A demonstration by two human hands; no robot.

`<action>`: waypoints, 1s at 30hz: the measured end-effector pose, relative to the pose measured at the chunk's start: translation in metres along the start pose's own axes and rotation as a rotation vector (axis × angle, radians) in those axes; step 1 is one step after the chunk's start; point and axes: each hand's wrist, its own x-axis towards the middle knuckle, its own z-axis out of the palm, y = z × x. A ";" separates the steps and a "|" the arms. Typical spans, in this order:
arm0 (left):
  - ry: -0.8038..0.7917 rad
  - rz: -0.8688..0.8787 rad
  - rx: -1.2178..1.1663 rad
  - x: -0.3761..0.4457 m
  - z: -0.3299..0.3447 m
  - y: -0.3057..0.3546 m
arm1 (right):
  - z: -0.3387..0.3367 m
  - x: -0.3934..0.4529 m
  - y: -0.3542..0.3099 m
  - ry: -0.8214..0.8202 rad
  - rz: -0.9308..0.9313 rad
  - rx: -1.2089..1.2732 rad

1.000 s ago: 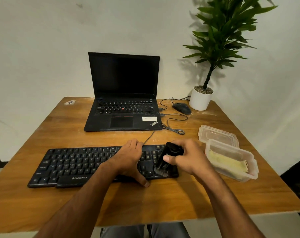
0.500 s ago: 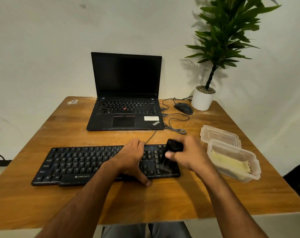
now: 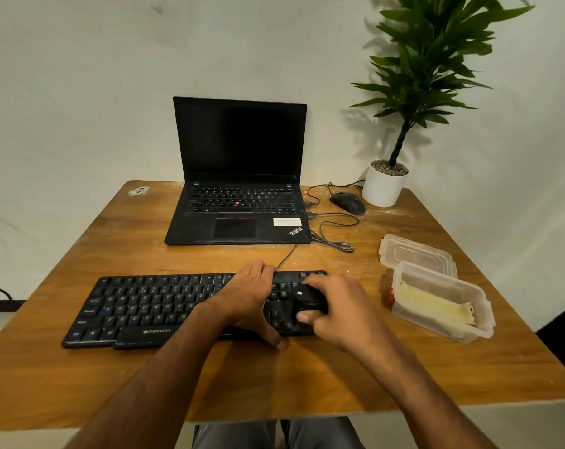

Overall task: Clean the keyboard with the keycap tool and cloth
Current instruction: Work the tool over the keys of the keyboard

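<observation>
A black keyboard (image 3: pixel 145 307) lies across the near half of the wooden table (image 3: pixel 80 254). My left hand (image 3: pixel 247 301) rests on its right part, fingers spread over the far edge and thumb at the near edge. My right hand (image 3: pixel 339 311) grips a black keycap tool (image 3: pixel 307 298) and holds it low against the keys at the keyboard's right end. A yellow cloth (image 3: pixel 436 307) lies folded inside a clear plastic box (image 3: pixel 483 314) to the right of the keyboard.
An open black laptop (image 3: pixel 239 176) stands at the back centre, with a wired mouse (image 3: pixel 347 202) and loose cable (image 3: pixel 334 234) beside it. A potted plant (image 3: pixel 384 186) occupies the back right corner. The box's lid (image 3: pixel 413 252) lies behind the box.
My right hand has lowered the tool from a raised tilt down onto the right-end keys. My left hand has stayed on the keyboard.
</observation>
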 end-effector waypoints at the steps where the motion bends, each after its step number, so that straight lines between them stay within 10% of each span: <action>1: -0.004 -0.004 -0.002 0.000 0.000 0.000 | -0.004 -0.001 0.003 -0.002 0.016 -0.045; 30: -0.033 -0.027 -0.001 0.002 0.000 -0.001 | -0.027 0.008 0.030 0.112 0.248 -0.116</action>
